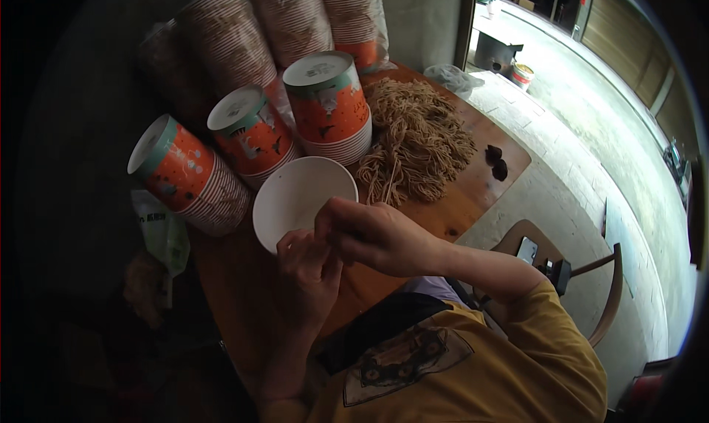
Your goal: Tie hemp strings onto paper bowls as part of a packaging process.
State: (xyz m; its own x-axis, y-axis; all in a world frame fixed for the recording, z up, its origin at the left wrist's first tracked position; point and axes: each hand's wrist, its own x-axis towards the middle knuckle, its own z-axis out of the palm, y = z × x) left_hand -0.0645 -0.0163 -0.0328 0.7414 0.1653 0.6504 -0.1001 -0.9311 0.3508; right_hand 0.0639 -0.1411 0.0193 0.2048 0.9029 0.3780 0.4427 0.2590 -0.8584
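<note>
My left hand (306,264) and my right hand (369,234) meet at the near rim of a round white paper bowl (299,194), which sits open side up. Both have their fingers curled in a pinch, the right one slightly above and overlapping the left. Whatever lies between the fingertips is too small or hidden to name. Beyond my right hand spreads a large loose heap of tan cords (421,138) on the wooden table (476,201).
Upside-down stacks of orange and teal paper bowls (329,109) stand behind the white bowl. Taller wrapped stacks (288,16) rise at the back. Two dark lumps (496,161) lie right of the cords. A chair (509,238) holds a phone (527,250). A green-and-white bag (164,234) hangs left.
</note>
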